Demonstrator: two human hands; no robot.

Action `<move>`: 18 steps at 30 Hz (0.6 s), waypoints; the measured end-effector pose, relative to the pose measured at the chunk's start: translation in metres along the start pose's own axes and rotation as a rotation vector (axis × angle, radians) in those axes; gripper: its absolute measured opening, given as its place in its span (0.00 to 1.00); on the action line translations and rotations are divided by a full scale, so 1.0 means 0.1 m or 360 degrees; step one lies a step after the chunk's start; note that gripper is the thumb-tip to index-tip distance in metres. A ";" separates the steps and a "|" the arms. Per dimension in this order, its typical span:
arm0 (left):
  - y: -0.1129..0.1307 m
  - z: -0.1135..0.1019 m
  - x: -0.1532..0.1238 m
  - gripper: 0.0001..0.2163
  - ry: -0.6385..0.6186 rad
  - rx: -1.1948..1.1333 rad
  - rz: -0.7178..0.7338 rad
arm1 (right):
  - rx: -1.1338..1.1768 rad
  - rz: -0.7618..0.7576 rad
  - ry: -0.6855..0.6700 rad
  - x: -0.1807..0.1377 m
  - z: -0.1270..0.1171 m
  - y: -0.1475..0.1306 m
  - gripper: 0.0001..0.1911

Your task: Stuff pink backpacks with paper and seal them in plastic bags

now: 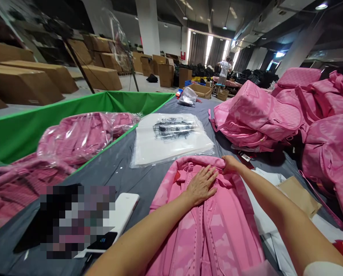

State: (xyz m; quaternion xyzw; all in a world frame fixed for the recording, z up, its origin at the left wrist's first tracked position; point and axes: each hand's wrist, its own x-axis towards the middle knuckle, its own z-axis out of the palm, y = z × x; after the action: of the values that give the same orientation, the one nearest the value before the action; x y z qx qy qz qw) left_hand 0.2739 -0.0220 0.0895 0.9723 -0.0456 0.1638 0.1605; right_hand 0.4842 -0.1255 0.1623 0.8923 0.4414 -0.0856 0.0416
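Observation:
A pink camouflage backpack point(188, 230) lies in front of me on the dark grey cloth, its straps and back panel facing up. My left hand point(201, 186) rests flat on its upper part, fingers stretched out. At the bag's top right corner, my right hand point(230, 165) has its fingers closed round the edge of the fabric. Just beyond the bag lies a stack of clear plastic bags point(174, 140) with black print, over something white.
Pink backpacks point(257, 115) are heaped on the right. A green-walled bin point(82, 103) on the left holds plastic-wrapped pink backpacks point(82, 134). A white power bank-like object point(127, 207) and a blurred-out item lie at left front. Papers and brown card point(299, 195) lie right. A person point(224, 69) stands far back.

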 end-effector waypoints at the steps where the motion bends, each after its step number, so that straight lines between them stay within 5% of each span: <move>1: -0.01 -0.02 0.05 0.31 -0.0046 0.0009 0.0033 | 0.0003 0.0009 -0.0011 -0.02 0.02 -0.01 0.25; 8: -0.01 -0.06 0.25 0.25 -0.0043 0.0044 -0.0110 | -0.0059 -0.0060 0.0135 -0.35 -0.01 -0.09 0.17; 18: -0.08 -0.04 0.33 0.28 -0.0114 0.0034 -0.0204 | -0.0142 0.0090 0.0201 -0.24 0.05 -0.25 0.16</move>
State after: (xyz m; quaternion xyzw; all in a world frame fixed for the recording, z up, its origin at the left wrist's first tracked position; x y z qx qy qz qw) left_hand 0.3048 -0.0144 0.1014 0.9801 0.0128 0.1186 0.1584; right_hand 0.4501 -0.1296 0.1621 0.9052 0.4212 -0.0083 0.0559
